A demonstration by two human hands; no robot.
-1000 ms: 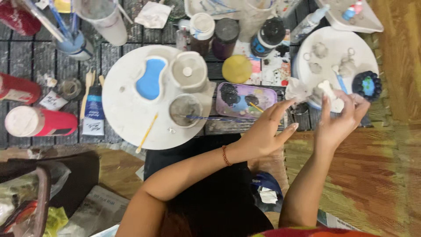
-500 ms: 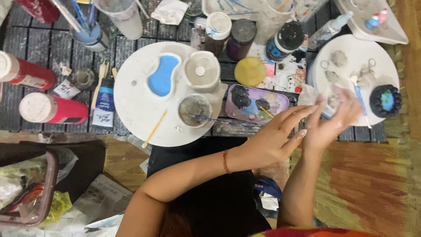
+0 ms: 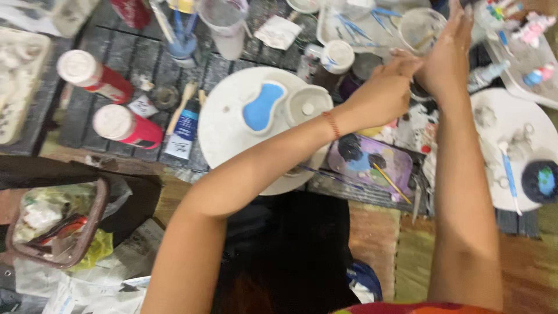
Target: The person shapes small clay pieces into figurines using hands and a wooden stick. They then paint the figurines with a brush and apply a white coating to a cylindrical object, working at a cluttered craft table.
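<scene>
Hands (image 3: 421,75) seemingly pressed together above crowded jars (image 3: 337,58), little free room between round board (image 3: 232,125) and white plate (image 3: 511,145).

Round plate (image 3: 229,125) left of palette (image 3: 372,166) (two cans (image 3: 122,125) farther left)

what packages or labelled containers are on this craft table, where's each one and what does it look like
Upper red can: far left, lying on its side, red cylinder, white cap.
Lower red can: just below it, same red body and white cap.
Paint tube: left of the round white board, flat, blue and white.
White-lidded jar: beside the left hand.
</scene>
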